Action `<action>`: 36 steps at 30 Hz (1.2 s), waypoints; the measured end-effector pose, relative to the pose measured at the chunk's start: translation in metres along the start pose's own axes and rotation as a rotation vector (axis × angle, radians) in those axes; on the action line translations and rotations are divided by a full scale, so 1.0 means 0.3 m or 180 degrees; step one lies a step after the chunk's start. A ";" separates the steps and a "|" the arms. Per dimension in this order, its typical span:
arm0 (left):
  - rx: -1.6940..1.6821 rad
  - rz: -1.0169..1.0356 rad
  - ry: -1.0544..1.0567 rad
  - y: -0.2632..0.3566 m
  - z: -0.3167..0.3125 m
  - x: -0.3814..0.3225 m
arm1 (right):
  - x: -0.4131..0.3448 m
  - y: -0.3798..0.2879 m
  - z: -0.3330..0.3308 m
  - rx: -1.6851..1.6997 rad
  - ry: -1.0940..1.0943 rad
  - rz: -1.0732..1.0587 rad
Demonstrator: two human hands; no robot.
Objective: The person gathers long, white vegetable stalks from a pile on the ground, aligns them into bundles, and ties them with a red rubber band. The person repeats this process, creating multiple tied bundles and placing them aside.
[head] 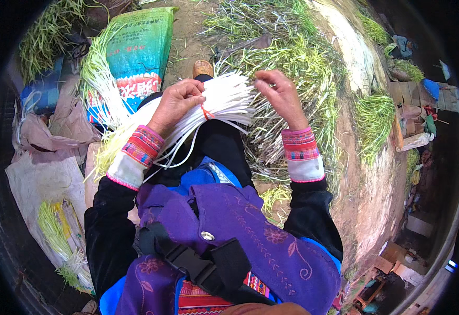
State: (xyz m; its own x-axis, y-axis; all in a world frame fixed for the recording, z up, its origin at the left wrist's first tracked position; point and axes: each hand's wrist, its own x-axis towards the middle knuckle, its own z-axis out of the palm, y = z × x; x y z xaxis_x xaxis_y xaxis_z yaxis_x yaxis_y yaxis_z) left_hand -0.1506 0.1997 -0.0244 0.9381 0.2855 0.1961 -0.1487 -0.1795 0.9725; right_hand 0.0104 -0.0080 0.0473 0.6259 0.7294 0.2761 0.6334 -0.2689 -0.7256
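A thick bundle of white plant stalks [221, 94] with pale yellow-green leaves lies across my lap and knee. A thin red tie [206, 113] crosses it near the white ends. My left hand [180, 101] is shut on the upper side of the bundle, its thumb tip by the tie. A few stalks droop loose below. Just right of the white ends, my right hand [278, 92] is raised with curled fingers, apart from the bundle. Whether its fingertips pinch something thin is unclear.
Left of the bundle, more white-stemmed greens [105, 78] lie on a printed woven sack [141, 47]. Cut leaves and stalks [292, 75] are heaped on the ground at right. A brown shoe [203, 69] shows ahead. Further greens [58, 232] lie on a pale sheet [46, 173] at lower left.
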 end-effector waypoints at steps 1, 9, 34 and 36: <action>-0.0005 -0.0024 0.0019 -0.001 0.003 -0.002 | 0.006 -0.018 -0.005 0.0012 0.0214 0.0020; 0.0040 0.0140 0.0029 -0.005 -0.001 0.002 | -0.041 -0.097 0.107 -0.1327 0.0491 -0.1141; 0.0133 -0.0035 -0.0036 0.007 0.005 -0.011 | -0.034 -0.060 0.185 -0.0640 0.0401 0.0658; 0.0231 0.0204 0.0064 0.000 0.008 -0.010 | -0.036 -0.052 0.189 -0.0547 0.0444 0.0679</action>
State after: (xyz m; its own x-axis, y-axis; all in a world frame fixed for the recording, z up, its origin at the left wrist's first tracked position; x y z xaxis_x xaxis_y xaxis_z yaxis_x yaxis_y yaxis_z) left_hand -0.1528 0.1965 -0.0254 0.9208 0.2899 0.2608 -0.1844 -0.2656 0.9463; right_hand -0.0320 0.0239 0.0200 0.8019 0.5549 0.2214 0.5413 -0.5178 -0.6625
